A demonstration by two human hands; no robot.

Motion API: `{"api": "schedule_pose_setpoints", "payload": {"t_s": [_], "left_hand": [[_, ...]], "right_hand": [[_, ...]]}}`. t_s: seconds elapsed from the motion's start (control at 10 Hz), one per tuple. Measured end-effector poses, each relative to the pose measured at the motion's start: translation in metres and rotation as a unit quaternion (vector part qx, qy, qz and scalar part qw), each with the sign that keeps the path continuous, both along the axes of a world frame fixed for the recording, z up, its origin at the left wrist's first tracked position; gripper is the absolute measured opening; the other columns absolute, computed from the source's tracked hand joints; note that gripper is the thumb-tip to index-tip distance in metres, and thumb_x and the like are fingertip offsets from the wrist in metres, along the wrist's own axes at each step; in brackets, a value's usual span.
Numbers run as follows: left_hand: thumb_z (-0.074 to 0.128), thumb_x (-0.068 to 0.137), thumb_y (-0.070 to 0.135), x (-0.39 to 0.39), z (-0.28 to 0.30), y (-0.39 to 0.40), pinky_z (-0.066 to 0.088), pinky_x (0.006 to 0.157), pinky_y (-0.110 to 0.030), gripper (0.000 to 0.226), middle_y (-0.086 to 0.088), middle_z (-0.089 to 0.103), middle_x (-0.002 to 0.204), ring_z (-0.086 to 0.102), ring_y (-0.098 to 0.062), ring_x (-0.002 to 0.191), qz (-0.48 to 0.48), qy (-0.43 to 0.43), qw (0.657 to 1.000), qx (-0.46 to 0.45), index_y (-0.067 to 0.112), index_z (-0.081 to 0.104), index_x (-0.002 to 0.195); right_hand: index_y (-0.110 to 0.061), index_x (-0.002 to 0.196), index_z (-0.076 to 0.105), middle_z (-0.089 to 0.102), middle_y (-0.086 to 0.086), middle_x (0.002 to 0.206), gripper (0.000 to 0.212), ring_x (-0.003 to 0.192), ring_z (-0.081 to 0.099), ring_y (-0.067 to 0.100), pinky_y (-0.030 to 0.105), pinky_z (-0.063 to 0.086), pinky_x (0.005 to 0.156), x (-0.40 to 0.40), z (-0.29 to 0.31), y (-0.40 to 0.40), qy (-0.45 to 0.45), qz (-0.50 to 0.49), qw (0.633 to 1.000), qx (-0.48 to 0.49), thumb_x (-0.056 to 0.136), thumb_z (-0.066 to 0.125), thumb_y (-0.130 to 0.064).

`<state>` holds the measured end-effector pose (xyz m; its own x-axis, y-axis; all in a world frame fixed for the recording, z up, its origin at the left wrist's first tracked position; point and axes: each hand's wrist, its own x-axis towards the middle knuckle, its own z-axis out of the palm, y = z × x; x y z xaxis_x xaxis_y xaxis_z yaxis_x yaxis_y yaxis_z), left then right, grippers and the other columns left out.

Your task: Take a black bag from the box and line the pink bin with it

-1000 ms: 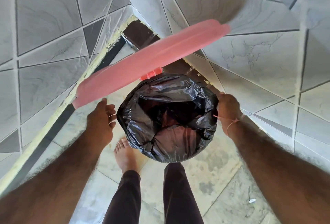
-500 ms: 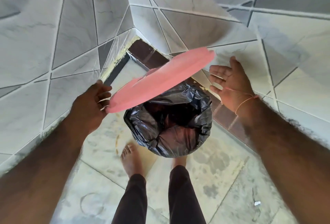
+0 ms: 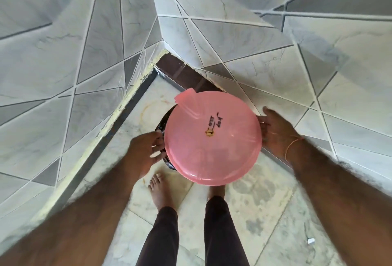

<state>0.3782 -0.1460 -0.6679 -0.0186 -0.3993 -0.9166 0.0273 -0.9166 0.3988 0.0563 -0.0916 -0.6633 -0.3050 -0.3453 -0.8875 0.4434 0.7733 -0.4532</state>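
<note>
We bring the pink lid [image 3: 212, 138] down flat over the black bag [image 3: 164, 117], lining apparently done; left hand [image 3: 146, 149] grips its rim, right hand [image 3: 277, 132] grip unclear.

The round lid [image 3: 212, 151] is plain pink, with black handwriting and a small gold sticker [image 3: 209, 132]. A sliver of glossy black bag [image 3: 165, 117] shows at its left edge. The walls [image 3: 84, 53] are pale grey marbled tiles with white lines and darker grey triangles. The skirting [image 3: 182, 72] is dark brown, and the floor [image 3: 265, 191] is cream, mottled grey.

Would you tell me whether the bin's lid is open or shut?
Shut: the pink lid lies flat over the opening; only a sliver of black bag shows.
</note>
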Motion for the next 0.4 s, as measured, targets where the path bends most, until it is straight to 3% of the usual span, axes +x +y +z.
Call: {"api": "schedule_pose_setpoints", "payload": {"t_s": [0.1, 0.2, 0.3, 0.4], "left_hand": [[0.060, 0.085, 0.007, -0.008, 0.003, 0.010, 0.050, 0.081, -0.036, 0.012, -0.011, 0.057, 0.090, 0.054, -0.023, 0.091, -0.023, -0.019, 0.999, -0.026, 0.014, 0.066, 0.077], [0.067, 0.078, 0.017, -0.017, 0.020, 0.018, 0.045, 0.081, -0.036, 0.004, -0.010, 0.060, 0.094, 0.055, -0.025, 0.093, -0.062, -0.014, 0.995, -0.070, 0.018, 0.069, 0.081], [0.071, 0.072, 0.025, -0.029, 0.057, 0.008, 0.045, 0.094, -0.041, 0.016, -0.007, 0.067, 0.100, 0.059, -0.028, 0.104, -0.163, -0.043, 0.977, -0.129, 0.017, 0.071, 0.086], [0.063, 0.088, 0.019, -0.037, 0.112, -0.005, 0.046, 0.098, -0.031, 0.029, -0.006, 0.063, 0.127, 0.059, -0.023, 0.115, -0.253, -0.099, 0.938, -0.217, 0.013, 0.067, 0.116]], "right_hand": [[-0.023, 0.094, 0.067, 0.069, 0.008, 0.118, 0.028, 0.089, 0.059, 0.018, 0.036, 0.037, 0.080, 0.010, -0.006, 0.020, 0.060, 0.098, 0.991, 0.064, 0.081, 0.056, -0.045], [-0.016, 0.092, 0.069, 0.068, 0.014, 0.113, 0.026, 0.100, 0.062, 0.024, 0.034, 0.042, 0.076, 0.025, 0.006, 0.031, 0.106, 0.143, 0.981, 0.074, 0.081, 0.062, -0.038], [-0.011, 0.124, 0.062, 0.067, 0.006, 0.096, 0.040, 0.081, 0.058, 0.016, 0.028, 0.047, 0.066, 0.036, 0.032, 0.028, 0.152, 0.217, 0.963, 0.055, 0.089, 0.060, -0.031], [-0.021, 0.138, 0.048, 0.060, 0.007, 0.129, 0.059, 0.111, 0.058, 0.026, 0.035, 0.054, 0.082, 0.047, 0.085, 0.023, 0.247, 0.352, 0.902, 0.018, 0.084, 0.052, -0.043]]}}
